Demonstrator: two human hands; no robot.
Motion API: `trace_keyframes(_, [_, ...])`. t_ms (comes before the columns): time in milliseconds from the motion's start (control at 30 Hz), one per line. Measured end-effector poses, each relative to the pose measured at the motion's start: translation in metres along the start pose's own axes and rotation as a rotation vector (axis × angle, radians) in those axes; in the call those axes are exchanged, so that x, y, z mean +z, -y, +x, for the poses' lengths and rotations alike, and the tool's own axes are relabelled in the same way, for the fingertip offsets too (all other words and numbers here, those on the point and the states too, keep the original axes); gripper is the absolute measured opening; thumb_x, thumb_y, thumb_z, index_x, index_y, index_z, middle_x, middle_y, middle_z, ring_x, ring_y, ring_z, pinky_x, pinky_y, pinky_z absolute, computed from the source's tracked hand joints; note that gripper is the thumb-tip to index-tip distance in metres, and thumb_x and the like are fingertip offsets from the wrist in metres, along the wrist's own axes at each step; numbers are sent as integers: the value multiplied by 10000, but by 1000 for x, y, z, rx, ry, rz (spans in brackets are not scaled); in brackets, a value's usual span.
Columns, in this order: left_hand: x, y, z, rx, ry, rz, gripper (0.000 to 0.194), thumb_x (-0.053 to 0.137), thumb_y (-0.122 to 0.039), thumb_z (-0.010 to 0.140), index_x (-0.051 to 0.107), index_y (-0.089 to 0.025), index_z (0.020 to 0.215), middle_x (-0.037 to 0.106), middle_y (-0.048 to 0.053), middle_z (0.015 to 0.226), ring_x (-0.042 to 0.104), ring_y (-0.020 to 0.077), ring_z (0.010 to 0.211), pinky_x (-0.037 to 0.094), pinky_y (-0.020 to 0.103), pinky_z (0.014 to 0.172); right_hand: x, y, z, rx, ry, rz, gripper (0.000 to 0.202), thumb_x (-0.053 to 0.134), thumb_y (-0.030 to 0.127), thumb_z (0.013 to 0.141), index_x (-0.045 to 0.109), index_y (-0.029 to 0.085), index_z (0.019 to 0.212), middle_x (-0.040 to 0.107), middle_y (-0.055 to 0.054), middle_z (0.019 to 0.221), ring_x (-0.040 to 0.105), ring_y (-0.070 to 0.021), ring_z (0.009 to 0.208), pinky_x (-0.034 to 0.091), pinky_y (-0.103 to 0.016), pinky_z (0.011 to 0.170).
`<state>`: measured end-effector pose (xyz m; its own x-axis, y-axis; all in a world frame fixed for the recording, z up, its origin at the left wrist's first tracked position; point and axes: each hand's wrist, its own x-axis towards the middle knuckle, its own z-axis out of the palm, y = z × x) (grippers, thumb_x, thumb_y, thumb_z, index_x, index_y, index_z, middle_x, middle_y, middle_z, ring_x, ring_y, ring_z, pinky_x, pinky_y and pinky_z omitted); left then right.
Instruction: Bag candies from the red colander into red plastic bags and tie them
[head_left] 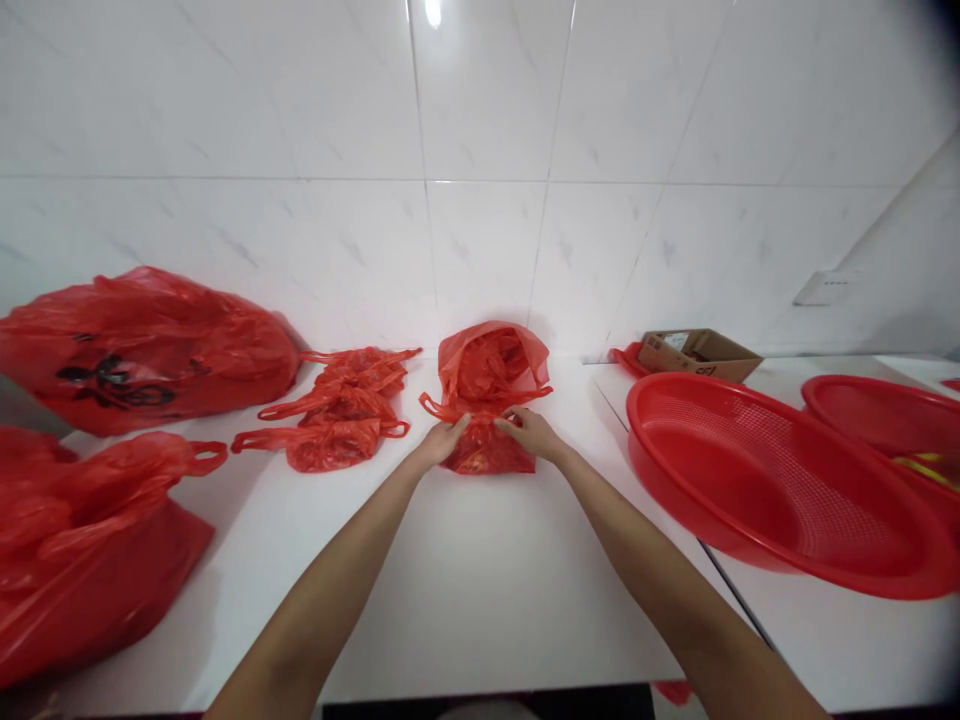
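A small filled red plastic bag lies on the white table at the centre, its two handles spread to the sides. My left hand is closed on its upper left edge. On the upper right edge, the fingers of my right hand pinch the same bag. Right behind it, against the wall, stands an open red bag with crumpled red plastic inside. Several small red bags with handles lie in a row to the left of my hands.
Large red bags fill the left side of the table. At the right are a big red perforated basin, another red basin and an open cardboard box by the tiled wall.
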<state>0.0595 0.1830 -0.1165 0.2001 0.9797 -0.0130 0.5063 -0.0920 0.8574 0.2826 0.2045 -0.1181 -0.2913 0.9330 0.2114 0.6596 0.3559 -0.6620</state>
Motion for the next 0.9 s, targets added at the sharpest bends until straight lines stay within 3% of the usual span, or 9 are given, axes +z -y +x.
trace_keyframes(100, [6, 9, -1, -13, -75, -15, 344, 573, -384, 927, 603, -163, 1190, 628, 93, 1200, 628, 235, 1037, 525, 455, 887, -1, 3, -7, -12, -80, 28, 376, 409, 552, 931, 567, 215, 980, 619, 7, 766, 558, -155, 694, 403, -264, 660])
trace_keyframes(233, [9, 10, -1, -1, -171, 6, 340, 584, -370, 923, 601, -161, 1189, 626, 87, 1191, 633, 233, 1010, 543, 435, 853, -1, 0, -11, -20, -121, 48, 339, 457, 546, 902, 562, 223, 894, 571, 26, 692, 514, -151, 630, 377, -269, 635])
trace_keyframes(367, [-8, -2, -2, 49, -317, 89, 372, 595, -360, 917, 576, -164, 1232, 603, 96, 1232, 623, 243, 1035, 539, 449, 859, -9, -9, -17, -14, -123, 86, 343, 518, 536, 857, 577, 212, 761, 558, 22, 656, 494, -148, 609, 368, -268, 613])
trace_keyframes(500, [-13, -27, -12, 163, -427, 221, 412, 552, -365, 930, 528, -207, 1310, 496, 123, 1409, 489, 288, 1264, 392, 537, 1047, -15, -5, -24, -40, -117, 153, 330, 569, 526, 823, 623, 203, 782, 560, 19, 637, 482, -150, 596, 370, -275, 605])
trace_keyframes(567, [-4, -39, -17, 239, -358, 294, 376, 604, -368, 882, 590, -253, 1240, 537, 88, 1391, 439, 281, 1321, 291, 514, 1126, -14, 4, -26, -82, -110, 210, 328, 569, 525, 830, 638, 204, 829, 617, 1, 727, 523, -155, 662, 406, -279, 656])
trace_keyframes(633, [7, -50, -21, 275, -232, 359, 268, 673, -342, 806, 676, -281, 1066, 670, 46, 1202, 519, 280, 1241, 250, 499, 1143, -14, 14, -26, -117, -109, 265, 325, 569, 521, 837, 644, 206, 862, 653, -13, 812, 559, -161, 738, 433, -281, 715])
trace_keyframes(733, [5, -60, -28, 239, -75, 418, 110, 637, -298, 792, 704, -267, 874, 730, 13, 881, 640, 273, 991, 328, 484, 1075, -17, 18, -28, -111, -142, 318, 338, 564, 529, 839, 633, 198, 856, 665, -35, 860, 586, -173, 800, 459, -292, 771])
trace_keyframes(800, [-15, -64, -37, 196, 14, 430, 136, 591, -331, 814, 702, -259, 847, 716, 2, 793, 655, 250, 851, 439, 403, 939, -22, 10, -29, -60, -197, 333, 360, 536, 542, 849, 615, 190, 852, 664, -56, 894, 594, -183, 834, 469, -308, 796])
trace_keyframes(900, [-67, -70, -55, 104, 143, 434, 257, 581, -470, 812, 700, -244, 788, 684, -9, 713, 631, 216, 699, 482, 302, 698, -24, -16, -30, 68, -276, 330, 381, 501, 553, 854, 592, 184, 849, 657, -70, 855, 596, -196, 814, 481, -328, 760])
